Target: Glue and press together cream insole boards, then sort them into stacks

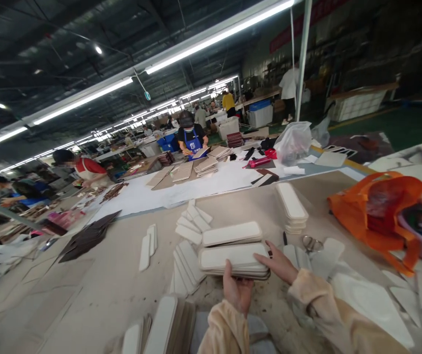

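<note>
Head view: left hand (238, 294) grasps a stack of pale panels (235, 256) from below, thumb over the front side; right hand (280, 263) has its fingertips on the stack's right end, fingers slightly spread. Held stack sits toward the bench's (115, 280) near edge: long, rounded corners, flat white tops, beige rims, layered sides. Similar white panel (233, 234) just beyond it. Left of that, flat strips fanned out (186, 268), rounded ends. Thick panel pile (166, 324) at the near edge. Taller neat stack (292, 206) nearer the far edge. Metal scissors (312, 243) right of the hands, loop handles. Floppy orange fabric bag (376, 211), creased, by the right edge. Dark brown thin sheets (89, 237) overlap toward the far left corner. Smooth white sheet (137, 194) along the far edge; crinkled translucent plastic bag (294, 142) by the far right corner.
</note>
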A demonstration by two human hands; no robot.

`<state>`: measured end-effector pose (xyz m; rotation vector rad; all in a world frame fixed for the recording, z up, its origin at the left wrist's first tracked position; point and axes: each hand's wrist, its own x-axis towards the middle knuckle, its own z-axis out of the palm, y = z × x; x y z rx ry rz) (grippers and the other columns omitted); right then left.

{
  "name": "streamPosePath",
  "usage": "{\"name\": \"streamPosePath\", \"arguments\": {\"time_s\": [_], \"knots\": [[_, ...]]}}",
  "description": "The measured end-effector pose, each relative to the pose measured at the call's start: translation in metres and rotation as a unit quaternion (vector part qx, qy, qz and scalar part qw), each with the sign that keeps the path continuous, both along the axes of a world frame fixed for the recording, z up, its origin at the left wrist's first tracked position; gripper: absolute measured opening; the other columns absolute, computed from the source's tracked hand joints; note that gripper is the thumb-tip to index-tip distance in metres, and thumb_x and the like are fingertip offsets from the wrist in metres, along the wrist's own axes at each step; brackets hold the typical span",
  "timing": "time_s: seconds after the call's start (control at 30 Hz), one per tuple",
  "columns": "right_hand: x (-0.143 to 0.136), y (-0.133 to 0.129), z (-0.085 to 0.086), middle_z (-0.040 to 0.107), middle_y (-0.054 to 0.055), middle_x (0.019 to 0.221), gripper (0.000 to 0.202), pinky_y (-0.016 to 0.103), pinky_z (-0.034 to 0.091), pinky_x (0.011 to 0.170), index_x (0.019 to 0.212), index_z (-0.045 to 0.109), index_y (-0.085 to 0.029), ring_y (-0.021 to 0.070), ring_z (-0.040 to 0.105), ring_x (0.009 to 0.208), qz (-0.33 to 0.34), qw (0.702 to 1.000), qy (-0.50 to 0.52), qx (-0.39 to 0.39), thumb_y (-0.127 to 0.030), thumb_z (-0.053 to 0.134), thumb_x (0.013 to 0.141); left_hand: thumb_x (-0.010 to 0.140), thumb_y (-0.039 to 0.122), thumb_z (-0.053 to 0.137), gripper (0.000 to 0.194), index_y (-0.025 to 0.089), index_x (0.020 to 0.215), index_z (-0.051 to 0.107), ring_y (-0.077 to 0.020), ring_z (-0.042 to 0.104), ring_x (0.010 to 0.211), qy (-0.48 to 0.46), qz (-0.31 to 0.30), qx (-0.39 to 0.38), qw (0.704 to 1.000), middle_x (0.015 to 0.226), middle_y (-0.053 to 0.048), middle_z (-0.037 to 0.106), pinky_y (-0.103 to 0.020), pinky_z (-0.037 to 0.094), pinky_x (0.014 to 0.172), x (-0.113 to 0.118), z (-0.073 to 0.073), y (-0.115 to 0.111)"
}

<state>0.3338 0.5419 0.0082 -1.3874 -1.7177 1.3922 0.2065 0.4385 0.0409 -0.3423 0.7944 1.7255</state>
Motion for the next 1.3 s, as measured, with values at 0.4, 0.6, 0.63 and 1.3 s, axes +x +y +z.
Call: {"name": "streamPosePath", "arguments": {"time_s": [0.4, 0.6, 0.63, 1.3], "knots": [[0.005, -0.002, 0.005, 0.057, 0.018, 0.127, 0.098, 0.041, 0.038, 0.102, 0.143, 0.033, -0.007, 0.031, 0.053, 0.117, -0.019, 0.998, 0.002, -0.067, -0.057, 0.066, 0.065, 0.077, 0.036, 0.068, 0.041, 0.014, 0.109, 0.058, -0.0219, 0.066, 0.086, -0.021, 0.013, -0.002, 1.0, 0.096, -0.009, 0.068, -0.035, 0.055, 0.075, 0.004, -0.002, 0.0], [0.003, -0.005, 0.007, 0.052, 0.018, 0.133, 0.108, 0.04, 0.037, 0.104, 0.147, 0.023, -0.009, 0.031, 0.05, 0.122, -0.043, 0.993, 0.045, -0.102, -0.059, 0.067, 0.063, 0.078, 0.036, 0.066, 0.039, 0.013, 0.109, 0.059, -0.0209, 0.065, 0.081, -0.008, 0.025, -0.017, 1.0, 0.096, -0.009, 0.068, -0.032, 0.055, 0.067, 0.006, -0.002, 0.002], [0.003, -0.006, 0.008, 0.05, 0.018, 0.134, 0.108, 0.041, 0.036, 0.105, 0.148, 0.022, -0.01, 0.0312, 0.049, 0.123, -0.044, 0.992, 0.053, -0.107, -0.059, 0.068, 0.063, 0.078, 0.037, 0.066, 0.039, 0.013, 0.108, 0.06, -0.0206, 0.065, 0.08, -0.007, 0.027, -0.022, 0.999, 0.096, -0.009, 0.068, -0.031, 0.054, 0.066, 0.006, -0.002, 0.002], [-0.004, -0.051, 0.012, 0.056, 0.01, 0.131, 0.077, 0.045, 0.037, 0.104, 0.135, 0.04, -0.019, 0.0304, 0.051, 0.12, 0.038, 0.963, 0.243, -0.112, -0.037, 0.068, 0.066, 0.077, 0.052, 0.061, 0.052, 0.015, 0.113, 0.058, -0.0277, 0.065, 0.087, -0.003, 0.029, -0.032, 0.999, 0.103, -0.012, 0.067, -0.039, 0.053, 0.072, 0.004, 0.0, -0.018]]}}
